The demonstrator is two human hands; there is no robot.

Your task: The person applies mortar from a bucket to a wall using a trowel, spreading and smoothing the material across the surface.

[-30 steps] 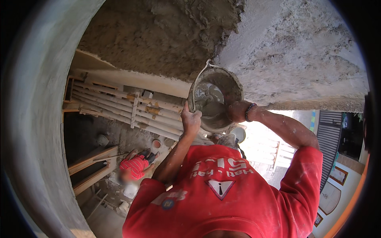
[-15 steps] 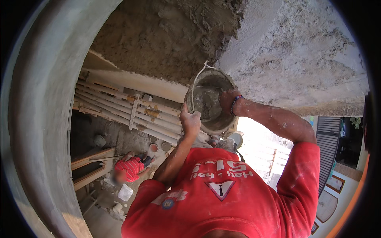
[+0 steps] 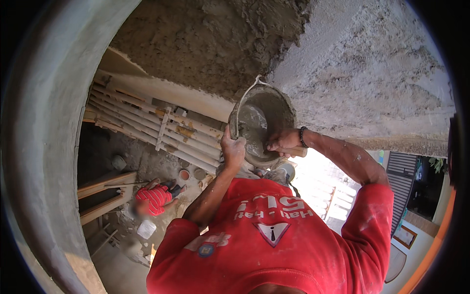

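A mortar-caked bucket (image 3: 284, 105) is tilted toward me, its pale handle (image 3: 247, 90) raised along the left rim. Wet grey mortar (image 3: 253, 128) lies inside. On the bucket's left side, my left hand (image 3: 233, 148) is closed around the rim, its fingers partly hidden. My right hand (image 3: 285, 140) reaches over the opposite rim, closed on a trowel, whose wooden handle (image 3: 297, 151) sticks out behind my fist. Its blade is down in the bucket and hard to tell from the shiny mortar.
Ahead is rough wet mortar (image 3: 210, 44) beside a pale plastered wall (image 3: 372, 73). Bamboo poles (image 3: 191, 142) form scaffolding at the left. Far below, a person in a striped red shirt (image 3: 152, 198) is near small buckets (image 3: 184, 175). A curved concrete edge (image 3: 44, 122) borders the left.
My right hand has come up out of the bucket's depth toward the near right rim, and the trowel's wooden handle now shows. My left hand still holds the bucket.
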